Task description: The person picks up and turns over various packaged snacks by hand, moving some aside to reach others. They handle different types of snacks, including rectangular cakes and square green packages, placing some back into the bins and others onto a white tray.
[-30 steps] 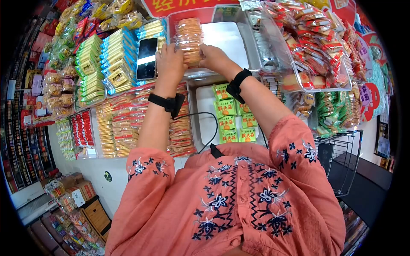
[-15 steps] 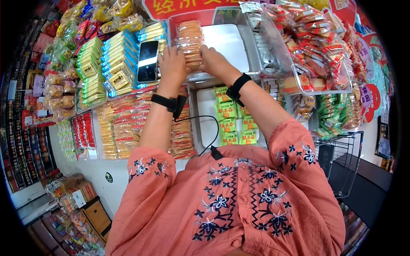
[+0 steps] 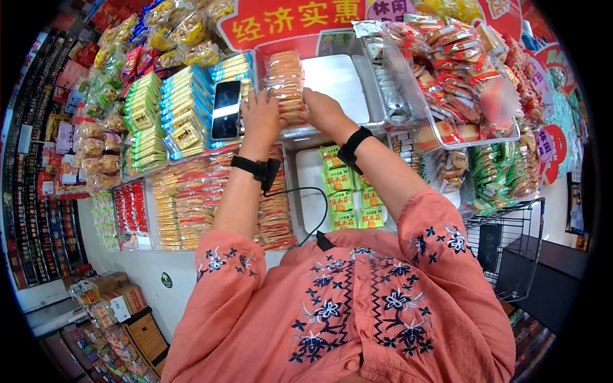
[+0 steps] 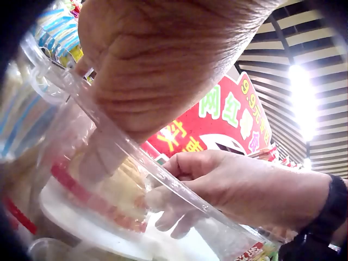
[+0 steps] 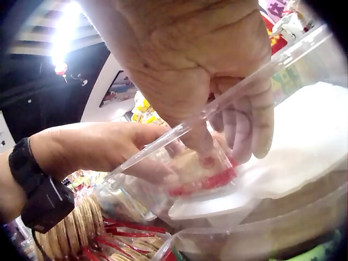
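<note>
A row of clear-wrapped biscuits [image 3: 284,71] stands along the left side of a clear plastic bin [image 3: 378,96] with a white base. Both hands are at the row's near end. From the left, my left hand [image 3: 260,120] holds the nearest biscuit packet [image 5: 201,176], its fingers along the packet's side in the right wrist view. My right hand [image 3: 325,113] grips the same packet from the right, thumb on its near face and the other fingers hanging beside it. The bin's clear wall [image 4: 136,152] stands in front of the fingers in the left wrist view.
A phone [image 3: 226,110] lies on blue-wrapped snacks left of the left hand. Below the bin, green packets [image 3: 341,202] sit in another tray, with red-edged biscuit packs [image 3: 198,198] to its left. A heaped bin [image 3: 453,76] stands right; a wire cart [image 3: 511,249] is lower right.
The head view has tilted up slightly, so the display appears lower and more of the red sign shows. Both hands stay at the near end of the biscuit row.
</note>
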`<act>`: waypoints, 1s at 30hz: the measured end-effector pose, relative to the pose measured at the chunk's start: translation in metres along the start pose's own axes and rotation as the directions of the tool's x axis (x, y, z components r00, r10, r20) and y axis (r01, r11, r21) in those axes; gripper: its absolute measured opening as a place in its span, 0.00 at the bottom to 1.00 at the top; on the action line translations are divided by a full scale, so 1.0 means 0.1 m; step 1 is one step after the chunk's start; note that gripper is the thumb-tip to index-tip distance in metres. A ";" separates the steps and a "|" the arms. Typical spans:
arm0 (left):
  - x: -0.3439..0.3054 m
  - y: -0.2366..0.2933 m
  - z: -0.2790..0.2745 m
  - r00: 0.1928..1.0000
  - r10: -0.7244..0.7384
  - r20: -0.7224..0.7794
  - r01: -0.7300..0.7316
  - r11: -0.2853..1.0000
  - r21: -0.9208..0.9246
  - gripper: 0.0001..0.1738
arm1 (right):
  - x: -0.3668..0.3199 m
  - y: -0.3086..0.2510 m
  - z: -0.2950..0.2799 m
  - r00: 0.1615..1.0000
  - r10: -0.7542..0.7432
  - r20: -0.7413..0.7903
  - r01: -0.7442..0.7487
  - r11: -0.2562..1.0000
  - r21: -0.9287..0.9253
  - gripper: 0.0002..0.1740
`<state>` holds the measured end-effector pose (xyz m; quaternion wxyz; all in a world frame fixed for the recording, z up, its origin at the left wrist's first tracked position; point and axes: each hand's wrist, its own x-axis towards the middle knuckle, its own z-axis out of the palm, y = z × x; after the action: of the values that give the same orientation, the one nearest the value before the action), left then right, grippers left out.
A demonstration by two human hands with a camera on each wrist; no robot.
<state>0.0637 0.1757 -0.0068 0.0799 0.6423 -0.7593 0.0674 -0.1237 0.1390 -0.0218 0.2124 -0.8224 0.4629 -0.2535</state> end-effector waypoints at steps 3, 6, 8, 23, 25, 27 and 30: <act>0.00 -0.01 0.00 1.000 0.004 -0.010 -0.004 1.000 -0.001 0.31 | -0.01 -0.05 -0.05 0.999 0.029 0.020 -0.028 0.999 -0.020 0.23; -0.02 -0.02 -0.08 1.000 0.014 0.008 -0.014 0.999 -0.051 0.31 | -0.09 -0.07 -0.17 1.000 0.023 0.014 -0.023 1.000 0.010 0.21; -0.04 -0.01 -0.16 1.000 0.015 0.000 -0.015 0.996 -0.087 0.31 | -0.14 -0.08 -0.21 0.999 0.036 -0.013 -0.036 0.999 0.003 0.20; -0.48 0.71 -1.13 0.958 -0.077 0.276 0.273 -0.041 -0.961 0.17 | -1.37 -0.89 -1.44 0.995 0.088 -0.036 -0.052 0.819 0.571 0.11; -0.58 0.88 -1.10 0.954 0.016 0.300 0.300 -0.070 -0.951 0.17 | -1.52 -0.91 -1.69 0.990 0.139 -0.021 -0.098 0.786 0.610 0.10; -0.64 0.98 -1.03 0.943 0.104 0.315 0.324 -0.082 -0.942 0.16 | -1.67 -0.92 -1.95 0.980 0.196 -0.044 -0.125 0.766 0.631 0.09; -0.72 1.10 -1.00 0.925 0.188 0.330 0.348 -0.075 -0.934 0.16 | -1.83 -0.79 -2.37 0.925 0.267 -0.270 -0.098 0.854 0.510 0.06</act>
<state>-0.0299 0.2838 0.0757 0.3864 0.4213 -0.5218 -0.6332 -0.2987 0.3091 0.1694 0.3554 -0.6390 0.4898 -0.4748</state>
